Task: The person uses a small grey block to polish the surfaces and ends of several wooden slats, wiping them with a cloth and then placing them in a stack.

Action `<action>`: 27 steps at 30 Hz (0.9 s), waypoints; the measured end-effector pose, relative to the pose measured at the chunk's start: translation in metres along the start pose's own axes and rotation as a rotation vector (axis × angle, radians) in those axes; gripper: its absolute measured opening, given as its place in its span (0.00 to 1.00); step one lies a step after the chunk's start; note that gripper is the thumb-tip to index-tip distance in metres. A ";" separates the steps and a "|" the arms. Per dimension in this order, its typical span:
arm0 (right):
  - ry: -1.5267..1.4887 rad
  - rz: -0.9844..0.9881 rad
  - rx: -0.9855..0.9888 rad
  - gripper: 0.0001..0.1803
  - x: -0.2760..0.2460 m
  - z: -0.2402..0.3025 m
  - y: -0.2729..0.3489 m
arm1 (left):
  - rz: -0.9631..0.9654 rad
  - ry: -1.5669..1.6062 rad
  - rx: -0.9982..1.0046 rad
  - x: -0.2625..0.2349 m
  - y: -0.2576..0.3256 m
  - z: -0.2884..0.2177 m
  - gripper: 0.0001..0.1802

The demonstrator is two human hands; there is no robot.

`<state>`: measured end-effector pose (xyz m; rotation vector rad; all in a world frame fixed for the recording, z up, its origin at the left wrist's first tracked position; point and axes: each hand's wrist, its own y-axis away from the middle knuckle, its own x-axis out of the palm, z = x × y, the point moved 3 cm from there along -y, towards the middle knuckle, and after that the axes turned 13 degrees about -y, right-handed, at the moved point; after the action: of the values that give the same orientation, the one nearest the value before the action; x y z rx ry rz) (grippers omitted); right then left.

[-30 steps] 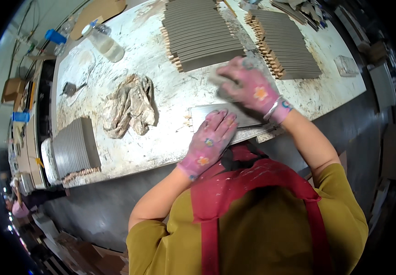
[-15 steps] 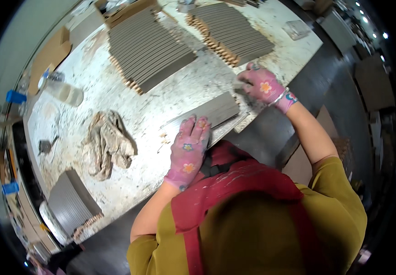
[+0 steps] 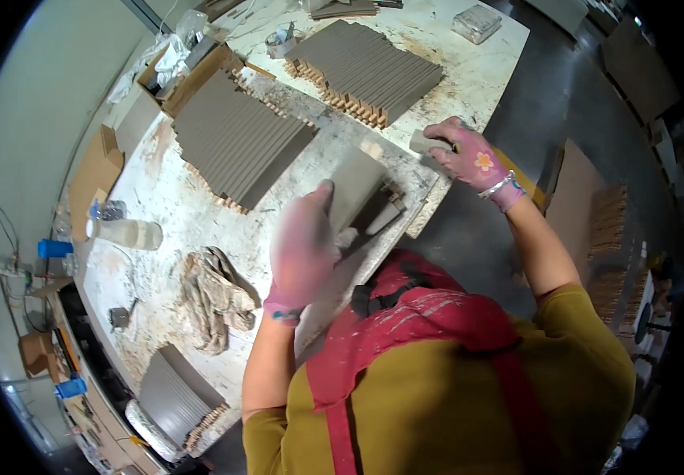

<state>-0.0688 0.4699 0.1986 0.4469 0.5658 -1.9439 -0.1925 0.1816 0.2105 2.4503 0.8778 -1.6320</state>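
Observation:
My left hand (image 3: 302, 249), in a pink flowered glove and smeared by motion, grips a flat grey panel (image 3: 356, 186) by its near left side. The panel is tilted up off the table, with light wooden bits showing at its right end. My right hand (image 3: 472, 158), gloved alike, pinches a small pale grey block (image 3: 429, 144) over the table's right edge. Its kind is hard to make out. Beyond the hands lie two rows of grey strips with wooden ends, one at centre left (image 3: 239, 142) and one farther right (image 3: 365, 71).
A crumpled, stained cloth (image 3: 217, 297) lies left of my left hand. Behind it are a bottle of pale liquid (image 3: 128, 233) and a small dark pot (image 3: 120, 317). More grey strips (image 3: 176, 396) stand at the near left corner. A clear wrapped block (image 3: 476, 24) sits far right.
My left hand has lifted and tilted the grey panel, which lay flat under its fingers before. My right hand now shows a grey block in its fingers. The view has shifted.

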 end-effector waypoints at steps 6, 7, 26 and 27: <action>-0.227 -0.158 -0.206 0.19 0.014 0.065 -0.023 | 0.344 1.947 -0.426 -0.011 0.010 0.023 0.45; -0.259 -0.152 -0.256 0.19 0.021 0.079 -0.029 | 0.336 1.990 -0.410 -0.006 0.011 0.021 0.46; -0.401 -0.011 -0.336 0.17 0.086 0.130 -0.057 | -0.126 1.435 -0.399 0.014 0.028 0.023 0.38; -0.400 -0.013 -0.334 0.17 0.085 0.126 -0.058 | -0.114 1.457 -0.408 0.015 0.028 0.022 0.39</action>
<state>-0.1639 0.3570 0.2670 -0.1548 0.6134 -1.8379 -0.1927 0.1569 0.1814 2.9340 1.1940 0.6211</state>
